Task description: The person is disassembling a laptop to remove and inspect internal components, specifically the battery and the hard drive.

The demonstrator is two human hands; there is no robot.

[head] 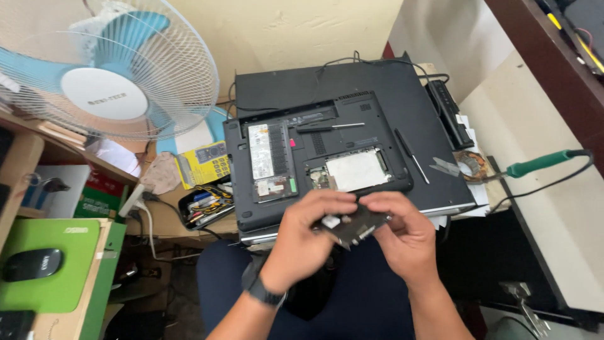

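Both hands meet low in the view, over the person's lap: the left hand (306, 233), with a dark watch on its wrist, and the right hand (402, 236) close their fingers from either side on a small dark panel (357, 226) with a white tag at its near-left corner, holding it tilted between them, clear of any surface. Held in the air like that, the panel could slip and drop to the lap or the floor if either grip loosens, and the pinch at its edges might bend or crack it, judging by how thin it looks. Just beyond the hands lies an upturned black laptop (314, 164) with its bays uncovered; loose parts could fall into the open compartments, and the exposed boards there look easy to scratch. A black screwdriver (330, 127) rests on the laptop beyond the hands, and a thin black tool (412, 156) lies beyond the right hand; either could roll off. Farther right, a green-handled soldering iron (541, 164) rests near some papers, its cord trailing, and that would be a burn risk if it is hot, which cannot be told. The laptop sits on a larger black slab on a cluttered desk. Beyond the left hand stands a white-and-blue fan (104, 69), with a yellow device (207, 162) and a tray of small parts (204, 204) nearer; far left, a mouse (30, 263) on a green pad.
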